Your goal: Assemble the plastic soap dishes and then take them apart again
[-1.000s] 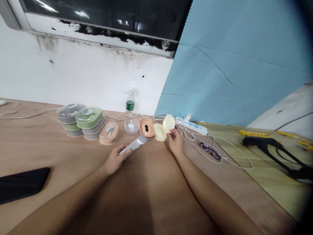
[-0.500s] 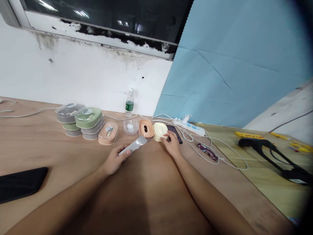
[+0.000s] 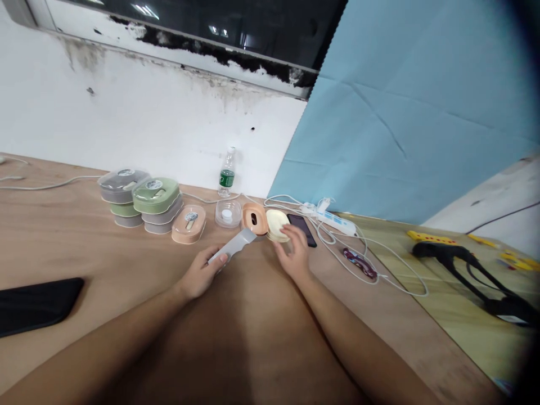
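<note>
My left hand [image 3: 205,272] grips a grey plastic piece [image 3: 233,246], thin and tilted, seen nearly edge-on; its kind is unclear. At the near right edge of a small stack of cream lids [image 3: 277,221], my right hand [image 3: 294,254] has its thumb and fingers apart. Its fingertips overlap the stack's edge, and whether they touch it I cannot tell. Left of the stack sit peach lids with an oval slot [image 3: 255,219]. Beside them a clear tray [image 3: 228,214] contains a small white piece.
Grey [image 3: 119,185] and green lidded boxes [image 3: 156,196] stand stacked at left, near a peach box [image 3: 189,224]. A water bottle [image 3: 226,175] stands by the wall. To the right are a dark phone [image 3: 302,229], a power strip [image 3: 333,221], looped cables and a maroon item [image 3: 360,263].
My right hand's fingers have spread apart and shifted slightly at the cream stack's edge. My left hand still holds the grey piece. The view has tilted down a little.
</note>
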A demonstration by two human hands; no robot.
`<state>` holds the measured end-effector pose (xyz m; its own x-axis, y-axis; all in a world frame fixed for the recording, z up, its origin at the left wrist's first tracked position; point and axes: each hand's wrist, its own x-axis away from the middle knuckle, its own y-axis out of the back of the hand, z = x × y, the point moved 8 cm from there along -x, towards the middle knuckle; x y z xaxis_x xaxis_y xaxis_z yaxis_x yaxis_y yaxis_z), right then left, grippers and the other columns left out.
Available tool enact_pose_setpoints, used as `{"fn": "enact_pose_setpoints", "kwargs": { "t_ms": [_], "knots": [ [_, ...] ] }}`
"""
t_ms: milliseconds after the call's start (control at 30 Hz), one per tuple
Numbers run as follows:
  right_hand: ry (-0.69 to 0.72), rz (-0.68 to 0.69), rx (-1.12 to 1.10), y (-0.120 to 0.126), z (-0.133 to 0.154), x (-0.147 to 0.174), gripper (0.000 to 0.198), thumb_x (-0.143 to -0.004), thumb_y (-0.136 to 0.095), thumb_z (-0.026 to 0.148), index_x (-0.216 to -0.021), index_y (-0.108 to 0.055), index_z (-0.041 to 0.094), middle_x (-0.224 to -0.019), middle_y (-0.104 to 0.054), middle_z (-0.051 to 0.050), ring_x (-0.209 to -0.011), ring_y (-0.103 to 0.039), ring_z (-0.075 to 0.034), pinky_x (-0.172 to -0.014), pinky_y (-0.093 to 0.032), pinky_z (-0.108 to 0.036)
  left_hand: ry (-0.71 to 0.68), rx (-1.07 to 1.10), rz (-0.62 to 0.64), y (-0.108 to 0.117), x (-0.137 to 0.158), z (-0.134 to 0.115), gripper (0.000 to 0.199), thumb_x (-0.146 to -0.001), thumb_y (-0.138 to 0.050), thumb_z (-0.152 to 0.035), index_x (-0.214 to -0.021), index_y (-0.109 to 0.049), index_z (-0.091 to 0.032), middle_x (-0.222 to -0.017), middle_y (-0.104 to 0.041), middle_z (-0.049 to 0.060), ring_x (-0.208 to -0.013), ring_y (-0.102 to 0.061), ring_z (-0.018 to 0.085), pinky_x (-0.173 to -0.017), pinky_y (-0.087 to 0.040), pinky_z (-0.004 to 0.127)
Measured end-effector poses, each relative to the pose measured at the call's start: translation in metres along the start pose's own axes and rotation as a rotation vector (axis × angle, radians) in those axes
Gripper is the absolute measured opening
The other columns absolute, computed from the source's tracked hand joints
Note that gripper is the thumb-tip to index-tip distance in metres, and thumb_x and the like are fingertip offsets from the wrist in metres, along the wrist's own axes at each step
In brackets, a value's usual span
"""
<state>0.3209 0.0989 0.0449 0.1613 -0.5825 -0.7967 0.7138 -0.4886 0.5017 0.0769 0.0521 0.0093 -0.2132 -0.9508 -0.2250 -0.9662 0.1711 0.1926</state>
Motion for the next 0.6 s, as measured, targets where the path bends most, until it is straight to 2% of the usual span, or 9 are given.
{"fn": "enact_pose_setpoints", "kwargs": {
  "t_ms": [100,200,267,333,400,433,500,600],
  "knots": [
    [0.222,0.155,-0.129,-0.022,0.048,0.014,0.04,-0.078,-0.063,0.031,-0.117,-0.056,0.026,-0.107,-0.064,-0.01,-0.1,-0.061,-0.026,-0.087,-0.05,-0.046,-0.099,-0.077,-0.074,0.001,0.002,-0.01,0.04,-0.085,-0.055,-0.046,-0.111,-0.061,-0.016,-0.119,-0.059,0.011,-0.11,-0.053,0.026,-0.095,-0.04,0.038],
    [0.357,0.227,-0.222,-0.04,0.077,0.026,0.058,-0.077,-0.065,0.032,-0.131,-0.044,0.026,-0.107,-0.064,-0.009,-0.096,-0.063,-0.025,-0.082,-0.052,-0.044,-0.165,-0.121,-0.146,0.004,0.003,-0.016,0.043,-0.08,-0.063,-0.044,-0.115,-0.059,-0.018,-0.135,-0.049,0.013,-0.125,-0.044,0.028,-0.105,-0.034,0.04],
    [0.374,0.251,-0.267,-0.048,0.086,0.027,0.071,-0.079,-0.065,0.032,-0.14,-0.031,0.026,-0.111,-0.063,-0.01,-0.095,-0.063,-0.024,-0.08,-0.053,-0.042,-0.138,-0.048,-0.161,0.002,0.001,-0.01,0.045,-0.083,-0.059,-0.047,-0.116,-0.058,-0.017,-0.134,-0.05,0.013,-0.126,-0.045,0.027,-0.106,-0.033,0.04],
    [0.335,0.267,-0.313,-0.052,0.091,0.025,0.086,-0.078,-0.067,0.037,-0.147,-0.017,0.023,-0.117,-0.061,-0.013,-0.098,-0.062,-0.025,-0.081,-0.054,-0.042,-0.068,0.111,-0.202,-0.002,-0.002,0.002,0.05,-0.089,-0.046,-0.054,-0.119,-0.057,-0.015,-0.128,-0.056,0.013,-0.122,-0.049,0.027,-0.105,-0.035,0.041],
    [0.311,0.3,-0.319,-0.054,0.097,0.024,0.095,-0.074,-0.071,0.047,-0.148,-0.016,0.021,-0.123,-0.057,-0.015,-0.105,-0.059,-0.027,-0.086,-0.052,-0.044,0.001,0.285,-0.241,-0.011,-0.005,0.015,0.061,-0.093,-0.03,-0.059,-0.122,-0.055,-0.012,-0.122,-0.061,0.013,-0.118,-0.052,0.026,-0.102,-0.038,0.042],
    [0.322,0.318,-0.299,-0.054,0.102,0.024,0.092,-0.073,-0.071,0.048,-0.147,-0.022,0.022,-0.124,-0.056,-0.015,-0.108,-0.058,-0.028,-0.088,-0.05,-0.045,0.017,0.346,-0.24,-0.017,-0.006,0.019,0.064,-0.093,-0.026,-0.06,-0.123,-0.055,-0.011,-0.121,-0.062,0.013,-0.117,-0.053,0.026,-0.102,-0.039,0.042],
    [0.386,0.332,-0.231,-0.053,0.112,0.025,0.069,-0.079,-0.068,0.04,-0.139,-0.037,0.025,-0.122,-0.058,-0.012,-0.109,-0.056,-0.027,-0.09,-0.048,-0.045,0.0,0.387,-0.189,-0.028,-0.007,0.018,0.064,-0.094,-0.025,-0.059,-0.124,-0.055,-0.011,-0.123,-0.062,0.013,-0.116,-0.054,0.025,-0.102,-0.04,0.041],
    [0.434,0.275,-0.132,-0.048,0.112,0.023,0.038,-0.086,-0.058,0.024,-0.124,-0.053,0.028,-0.119,-0.06,-0.009,-0.105,-0.057,-0.024,-0.087,-0.046,-0.043,-0.109,0.23,-0.09,-0.026,-0.004,-0.001,0.059,-0.096,-0.023,-0.052,-0.125,-0.055,-0.013,-0.126,-0.059,0.013,-0.117,-0.053,0.024,-0.104,-0.038,0.043]
  ]
}}
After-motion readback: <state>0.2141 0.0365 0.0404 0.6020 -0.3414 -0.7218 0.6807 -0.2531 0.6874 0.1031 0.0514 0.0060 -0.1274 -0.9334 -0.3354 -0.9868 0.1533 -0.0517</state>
